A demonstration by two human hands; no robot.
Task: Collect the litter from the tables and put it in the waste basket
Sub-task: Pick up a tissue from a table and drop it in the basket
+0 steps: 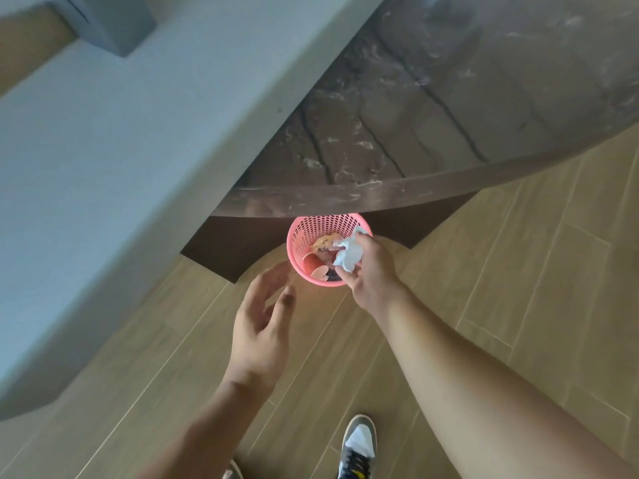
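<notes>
A crumpled white tissue (349, 255) was pinched between the thumb and curled fingers of the right hand (371, 271) and held just above the mouth of the pink perforated waste basket (300, 235). The basket was stood on the wooden floor (518, 271), partly under the edge of a dark marbled table (415, 115), and other litter (320, 261) was seen inside it. The left hand (257, 333) was held near the basket's left side, fingers loosely spread, nothing gripped. A grey and white shoe (358, 447) was seen at the lower edge
</notes>
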